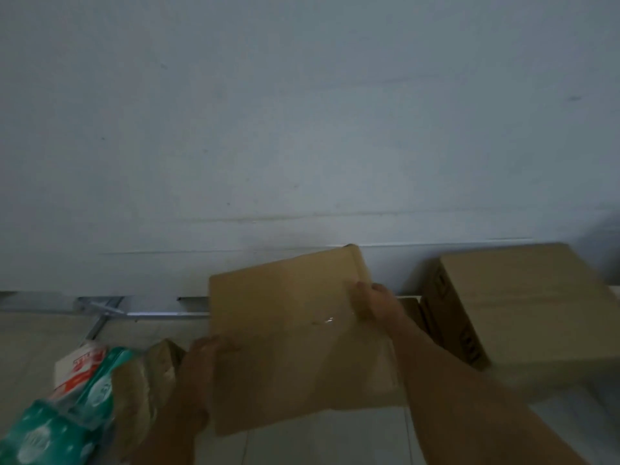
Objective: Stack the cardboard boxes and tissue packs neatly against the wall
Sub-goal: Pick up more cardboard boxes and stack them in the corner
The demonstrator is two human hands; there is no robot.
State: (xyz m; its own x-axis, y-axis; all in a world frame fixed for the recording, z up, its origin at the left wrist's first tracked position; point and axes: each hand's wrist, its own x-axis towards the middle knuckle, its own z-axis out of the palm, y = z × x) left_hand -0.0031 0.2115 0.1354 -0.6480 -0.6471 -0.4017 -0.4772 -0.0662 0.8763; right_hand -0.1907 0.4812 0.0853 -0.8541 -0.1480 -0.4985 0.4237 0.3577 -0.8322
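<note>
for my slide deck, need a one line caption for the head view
Both hands, left hand and right hand, hold a cardboard box near the wall.

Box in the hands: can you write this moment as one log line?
step: carrying box | left hand: grips left edge | right hand: grips right edge | box: tilted, off floor | wall: ahead | second box: right

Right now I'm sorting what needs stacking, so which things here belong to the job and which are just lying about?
Part of the job:
held cardboard box, gripped by left hand and right hand
large cardboard box by the wall
green tissue packs

Just lying about:
metal rails at the wall's foot
</note>
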